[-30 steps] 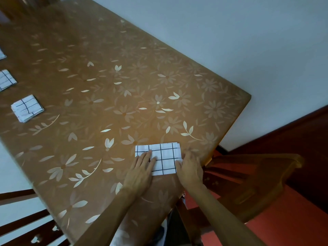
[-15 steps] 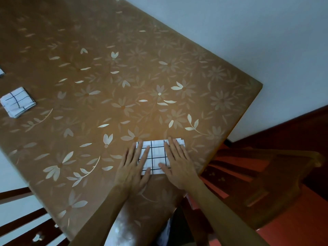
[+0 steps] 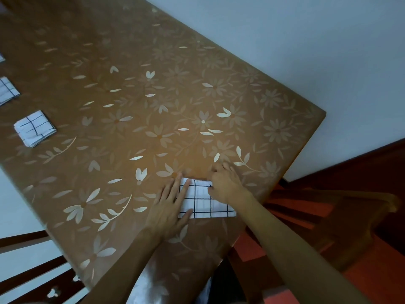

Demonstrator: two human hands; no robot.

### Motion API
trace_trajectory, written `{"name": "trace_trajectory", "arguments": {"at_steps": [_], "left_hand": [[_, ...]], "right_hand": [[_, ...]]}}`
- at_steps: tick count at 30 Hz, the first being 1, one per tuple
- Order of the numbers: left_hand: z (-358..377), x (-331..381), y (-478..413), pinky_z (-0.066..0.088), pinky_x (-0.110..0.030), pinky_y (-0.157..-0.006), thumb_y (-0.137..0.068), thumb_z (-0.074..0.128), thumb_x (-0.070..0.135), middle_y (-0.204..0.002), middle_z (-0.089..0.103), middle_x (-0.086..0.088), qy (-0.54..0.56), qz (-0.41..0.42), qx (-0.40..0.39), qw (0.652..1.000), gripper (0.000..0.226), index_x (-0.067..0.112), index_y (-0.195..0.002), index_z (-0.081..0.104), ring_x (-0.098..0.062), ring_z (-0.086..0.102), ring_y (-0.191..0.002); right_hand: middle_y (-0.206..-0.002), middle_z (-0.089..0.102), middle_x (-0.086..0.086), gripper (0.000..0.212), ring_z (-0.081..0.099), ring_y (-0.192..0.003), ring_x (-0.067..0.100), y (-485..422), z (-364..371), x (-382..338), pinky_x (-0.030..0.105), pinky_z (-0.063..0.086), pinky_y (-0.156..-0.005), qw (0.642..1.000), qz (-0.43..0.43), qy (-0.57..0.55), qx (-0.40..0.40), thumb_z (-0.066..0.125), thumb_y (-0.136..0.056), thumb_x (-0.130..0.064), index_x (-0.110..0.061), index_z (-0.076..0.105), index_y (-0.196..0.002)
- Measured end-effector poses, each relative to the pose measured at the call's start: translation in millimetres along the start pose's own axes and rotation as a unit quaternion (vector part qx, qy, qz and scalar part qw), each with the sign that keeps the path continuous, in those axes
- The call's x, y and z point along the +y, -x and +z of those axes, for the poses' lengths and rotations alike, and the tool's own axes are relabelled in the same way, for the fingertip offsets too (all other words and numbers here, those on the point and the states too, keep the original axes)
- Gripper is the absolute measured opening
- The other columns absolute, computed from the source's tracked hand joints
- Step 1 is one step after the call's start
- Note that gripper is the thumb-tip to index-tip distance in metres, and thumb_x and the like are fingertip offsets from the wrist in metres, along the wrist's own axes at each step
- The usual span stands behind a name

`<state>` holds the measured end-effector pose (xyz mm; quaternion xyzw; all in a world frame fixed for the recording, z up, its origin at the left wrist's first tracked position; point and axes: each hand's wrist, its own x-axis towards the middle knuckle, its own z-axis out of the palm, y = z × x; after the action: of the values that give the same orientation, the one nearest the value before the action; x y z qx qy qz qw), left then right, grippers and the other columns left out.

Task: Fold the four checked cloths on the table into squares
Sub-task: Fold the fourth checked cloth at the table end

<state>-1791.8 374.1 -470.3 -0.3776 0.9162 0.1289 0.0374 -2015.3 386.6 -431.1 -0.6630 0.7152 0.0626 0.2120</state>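
Observation:
A white checked cloth [image 3: 205, 202], folded into a rectangle, lies near the table's front edge. My left hand [image 3: 169, 205] lies flat on its left part with straight fingers. My right hand [image 3: 225, 183] covers the cloth's far right corner, fingers curled and thumb on the fabric, pinching that corner. Far to the left lies a folded square cloth [image 3: 35, 128], and beyond it a second folded cloth [image 3: 6, 89] cut off by the frame. A sliver of a third cloth [image 3: 1, 57] shows at the left edge.
The brown table [image 3: 131, 119] has a pale flower pattern and ends at a corner on the right by a white wall [image 3: 306, 51]. A wooden chair [image 3: 341, 213] stands close on the right over red floor. Another chair back [image 3: 28, 279] shows at bottom left.
My right hand left its flat spot on the cloth, moved to the far right corner and curled its fingers there. My left hand stays flat on the left part. The view shifted.

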Motion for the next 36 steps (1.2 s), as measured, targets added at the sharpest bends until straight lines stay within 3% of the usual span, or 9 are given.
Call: {"name": "trace_trajectory", "arguments": {"at_steps": [4,6,10,12,17,19,25,31,36], "left_hand": [[-10.2,5.1,7.7,0.040,-0.047,-0.111,-0.096,0.040,0.060,-0.164,0.018,-0.008,0.124,-0.071,0.054,0.988,0.079,0.019,-0.158,0.011,-0.027,0.035,-0.143],[-17.3,10.4,12.7,0.048,-0.047,-0.103,-0.092,0.051,0.061,-0.152,0.040,-0.006,0.277,-0.170,0.100,0.940,0.075,0.027,-0.152,0.021,-0.025,0.047,-0.133],[-35.3,21.3,16.5,0.052,-0.033,-0.089,-0.082,0.072,0.051,-0.115,0.065,0.014,0.527,-0.295,0.112,0.789,0.069,0.031,-0.140,0.041,-0.008,0.065,-0.105],[-43.0,25.6,13.7,0.056,-0.032,-0.086,-0.078,0.075,0.044,-0.112,0.070,0.007,0.633,-0.312,0.058,0.706,0.059,0.028,-0.131,0.055,-0.012,0.068,-0.104],[-64.5,42.3,12.3,0.060,-0.041,-0.086,-0.098,0.057,0.029,-0.112,0.074,-0.014,0.741,-0.269,-0.110,0.606,0.028,0.012,-0.117,0.066,-0.030,0.072,-0.102],[-70.3,45.9,15.2,0.063,-0.036,-0.074,-0.096,0.061,0.017,-0.112,0.073,-0.021,0.746,-0.257,-0.097,0.607,0.025,0.003,-0.116,0.067,-0.032,0.073,-0.099],[-81.8,43.1,30.1,0.062,-0.029,-0.064,-0.090,0.069,0.012,-0.103,0.076,-0.020,0.686,-0.234,-0.061,0.686,0.020,0.000,-0.106,0.071,-0.032,0.075,-0.088],[-84.4,41.7,37.8,0.062,-0.035,-0.071,-0.091,0.068,0.022,-0.101,0.076,-0.021,0.688,-0.221,-0.089,0.686,0.026,0.004,-0.109,0.074,-0.042,0.072,-0.095],[-81.3,41.1,41.1,0.063,-0.034,-0.065,-0.082,0.079,0.019,-0.102,0.074,-0.024,0.698,-0.223,-0.070,0.676,0.030,0.005,-0.107,0.070,-0.042,0.073,-0.090]], "right_hand": [[-0.080,0.062,0.007,0.010,0.063,-0.084,0.029,11.1,-4.3,-0.2,0.039,0.054,-0.072,0.981,0.069,-0.172,-0.059,0.062,-0.083,-0.019,-0.011,0.067,-0.079],[-0.071,0.062,0.004,0.017,0.064,-0.074,0.023,22.3,-6.6,3.4,0.036,0.051,-0.066,0.945,0.099,-0.303,-0.070,0.066,-0.083,-0.018,-0.022,0.062,-0.068],[-0.089,0.075,0.003,0.008,0.072,-0.085,0.020,60.2,-24.1,5.0,0.037,0.056,-0.079,0.841,0.119,-0.526,-0.038,0.074,-0.086,-0.020,-0.016,0.068,-0.087],[-0.097,0.078,0.003,0.015,0.074,-0.091,0.020,78.6,-33.8,2.8,0.040,0.059,-0.084,0.792,0.123,-0.597,-0.028,0.074,-0.087,-0.021,-0.015,0.071,-0.100],[-0.105,0.077,0.004,0.024,0.074,-0.097,0.022,108.1,-43.8,-2.6,0.043,0.058,-0.088,0.724,0.123,-0.679,-0.007,0.073,-0.088,-0.020,-0.010,0.070,-0.110],[-0.106,0.077,0.002,0.026,0.073,-0.098,0.021,116.6,-42.6,-2.7,0.043,0.057,-0.091,0.726,0.129,-0.675,-0.003,0.074,-0.088,-0.020,-0.011,0.070,-0.111],[-0.111,0.075,0.003,0.027,0.073,-0.100,0.021,137.2,-36.1,1.5,0.044,0.055,-0.095,0.748,0.125,-0.652,-0.020,0.067,-0.093,-0.017,-0.015,0.068,-0.120],[-0.110,0.076,0.001,0.025,0.072,-0.100,0.026,144.8,-28.8,3.6,0.051,0.051,-0.098,0.750,0.123,-0.648,-0.046,0.065,-0.094,-0.018,-0.023,0.069,-0.118],[-0.109,0.076,0.007,0.024,0.072,-0.102,0.026,145.6,-19.7,8.4,0.053,0.050,-0.100,0.738,0.127,-0.660,-0.058,0.067,-0.092,-0.013,-0.012,0.071,-0.115]]}}
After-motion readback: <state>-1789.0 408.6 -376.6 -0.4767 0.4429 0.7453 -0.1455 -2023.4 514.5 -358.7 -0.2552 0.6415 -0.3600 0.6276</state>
